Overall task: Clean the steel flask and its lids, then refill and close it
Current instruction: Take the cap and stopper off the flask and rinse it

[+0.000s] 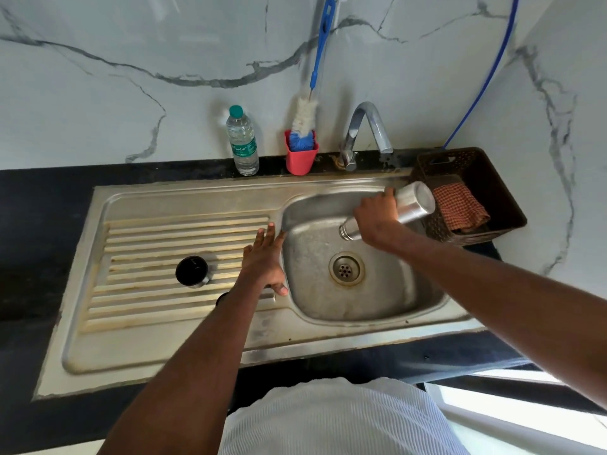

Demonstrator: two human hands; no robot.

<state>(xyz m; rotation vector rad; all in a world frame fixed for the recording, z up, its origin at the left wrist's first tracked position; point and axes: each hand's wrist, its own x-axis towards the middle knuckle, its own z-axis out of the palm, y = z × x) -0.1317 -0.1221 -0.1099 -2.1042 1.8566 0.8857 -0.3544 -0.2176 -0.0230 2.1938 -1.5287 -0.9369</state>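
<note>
Flask [407, 205] tilted mouth-down over sink [377, 290], in right-hand [376, 215] grip; left hand [266, 257] flat.

Water bottle [242, 141] label: partly legible "…ure".

Bright, even daylight; soft glare on steel sink [184, 205] and marble wall [131, 93]; wide-angle bending at edges; focus mostly sharp.
</note>
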